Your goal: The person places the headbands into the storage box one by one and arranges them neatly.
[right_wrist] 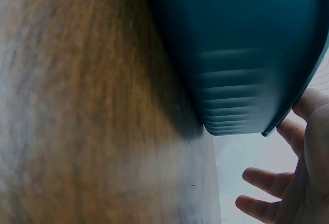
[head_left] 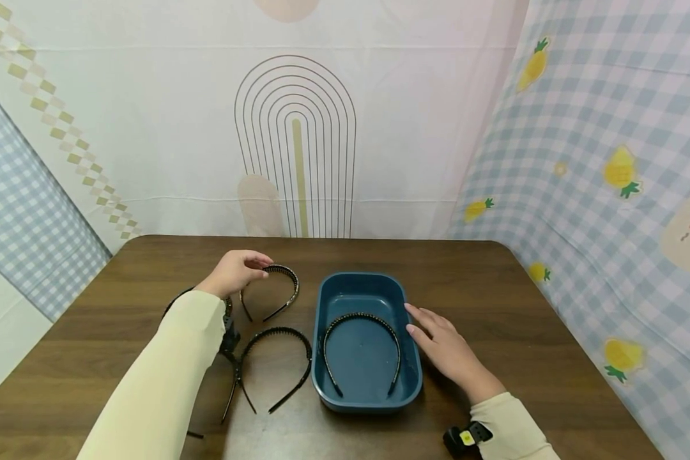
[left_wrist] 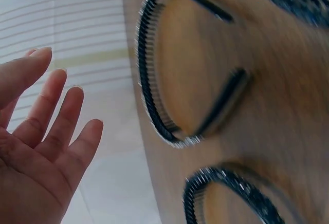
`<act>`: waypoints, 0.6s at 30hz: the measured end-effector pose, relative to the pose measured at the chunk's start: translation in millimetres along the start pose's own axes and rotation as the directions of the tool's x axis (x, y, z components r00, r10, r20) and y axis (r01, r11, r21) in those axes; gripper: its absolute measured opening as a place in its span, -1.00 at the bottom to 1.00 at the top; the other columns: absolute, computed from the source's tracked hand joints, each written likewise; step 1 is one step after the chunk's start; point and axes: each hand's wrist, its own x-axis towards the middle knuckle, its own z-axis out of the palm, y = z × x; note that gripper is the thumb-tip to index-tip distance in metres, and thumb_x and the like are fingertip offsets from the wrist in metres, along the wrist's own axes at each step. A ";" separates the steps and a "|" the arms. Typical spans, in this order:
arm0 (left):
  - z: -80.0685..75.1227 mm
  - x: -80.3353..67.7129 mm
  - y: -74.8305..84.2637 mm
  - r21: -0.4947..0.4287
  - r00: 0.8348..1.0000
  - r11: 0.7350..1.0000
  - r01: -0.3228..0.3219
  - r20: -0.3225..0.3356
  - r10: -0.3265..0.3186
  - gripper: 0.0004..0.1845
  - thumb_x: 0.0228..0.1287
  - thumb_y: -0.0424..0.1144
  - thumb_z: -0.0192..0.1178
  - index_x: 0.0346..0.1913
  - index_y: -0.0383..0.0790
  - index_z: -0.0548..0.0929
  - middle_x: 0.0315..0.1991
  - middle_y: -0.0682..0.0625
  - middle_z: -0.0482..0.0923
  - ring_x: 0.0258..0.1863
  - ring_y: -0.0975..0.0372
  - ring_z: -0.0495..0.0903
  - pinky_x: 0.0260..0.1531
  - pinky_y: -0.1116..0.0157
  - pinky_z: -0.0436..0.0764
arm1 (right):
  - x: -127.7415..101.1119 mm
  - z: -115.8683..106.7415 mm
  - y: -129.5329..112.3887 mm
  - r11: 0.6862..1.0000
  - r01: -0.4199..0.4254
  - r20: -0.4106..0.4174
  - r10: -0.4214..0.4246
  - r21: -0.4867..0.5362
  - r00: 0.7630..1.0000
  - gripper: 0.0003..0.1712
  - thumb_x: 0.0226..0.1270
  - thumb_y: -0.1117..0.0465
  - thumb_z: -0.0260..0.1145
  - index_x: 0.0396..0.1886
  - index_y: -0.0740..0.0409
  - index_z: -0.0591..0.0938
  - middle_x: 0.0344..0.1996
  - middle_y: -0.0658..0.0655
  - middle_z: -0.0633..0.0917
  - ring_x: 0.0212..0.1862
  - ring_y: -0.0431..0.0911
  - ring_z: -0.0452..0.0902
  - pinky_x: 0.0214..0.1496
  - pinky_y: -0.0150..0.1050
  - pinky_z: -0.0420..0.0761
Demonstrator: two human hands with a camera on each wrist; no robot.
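The left hand (head_left: pixel 234 271) hovers over the far headband (head_left: pixel 276 291) on the table (head_left: pixel 523 306), fingertips at the crown of its arch. In the left wrist view the fingers (left_wrist: pixel 49 116) are spread and nearly straight, holding nothing, with the toothed band (left_wrist: pixel 154 80) lying flat just beyond them. The head view is less clear on contact; whether a fingertip touches the band cannot be told.

The right hand (head_left: pixel 445 348) lies flat with straight fingers beside the tray (head_left: pixel 322 306), fingertips at its right rim. The right wrist view shows the fingers (right_wrist: pixel 288 131) against the tray wall (right_wrist: pixel 241 54), gripping nothing.

One beaded headband (head_left: pixel 361 345) lies inside the tray, ends pointing toward the person. A second black band (head_left: pixel 276 364) lies on the table just left of the tray, nearer the person, and further bands show partly under the left sleeve (head_left: pixel 161 377).

The far headband looks light, thin and springy: a narrow plastic arch with small comb teeth along its inside and glinting studs outside. It would likely flex if squeezed at the tips and slide on the smooth wood if pushed. The crown of the arch, pinched between thumb and fingers, seems the steadiest hold, since the open ends would splay and the teeth could snag
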 end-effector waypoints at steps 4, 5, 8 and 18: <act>-3.7 -3.5 -10.5 0.046 1.000 0.999 0.022 0.005 -0.022 -0.70 0.26 -0.46 0.21 0.05 -0.47 0.61 0.00 -0.35 0.58 0.04 -0.11 0.53 -0.01 0.01 0.53 | 0.1 0.7 0.0 1.000 0.001 -0.002 -0.001 -0.002 1.000 -0.26 0.46 -0.34 -0.16 0.52 -0.15 0.17 0.46 0.27 0.19 0.45 0.28 0.00 0.29 0.41 0.10; -4.3 -4.5 -13.1 0.057 1.000 0.998 0.028 0.008 -0.028 -0.70 0.25 -0.46 0.21 0.04 -0.47 0.61 0.00 -0.35 0.58 0.04 -0.12 0.53 -0.01 0.01 0.53 | 0.1 0.9 0.0 1.000 0.001 -0.003 -0.001 -0.002 1.000 -0.26 0.46 -0.34 -0.16 0.52 -0.16 0.17 0.46 0.27 0.19 0.45 0.28 0.00 0.29 0.41 0.10; -6.3 -7.4 -21.6 0.080 0.999 0.995 0.050 0.014 -0.052 -0.70 0.25 -0.47 0.21 0.04 -0.46 0.61 0.00 -0.34 0.57 0.04 -0.13 0.52 0.00 -0.01 0.52 | -0.1 1.4 -0.1 1.000 0.000 -0.002 0.000 -0.001 1.000 -0.25 0.46 -0.35 -0.16 0.52 -0.16 0.17 0.46 0.26 0.19 0.45 0.28 0.01 0.30 0.40 0.10; -16.3 -15.5 -40.5 0.165 0.999 0.985 0.049 0.007 -0.050 -0.69 0.20 -0.47 0.23 0.02 -0.49 0.62 -0.10 -0.34 0.61 -0.08 -0.11 0.57 -0.10 0.00 0.56 | -0.2 0.4 -0.8 1.000 -0.005 0.000 0.005 0.003 1.000 -0.25 0.46 -0.34 -0.17 0.52 -0.15 0.16 0.46 0.27 0.19 0.45 0.29 0.00 0.30 0.41 0.10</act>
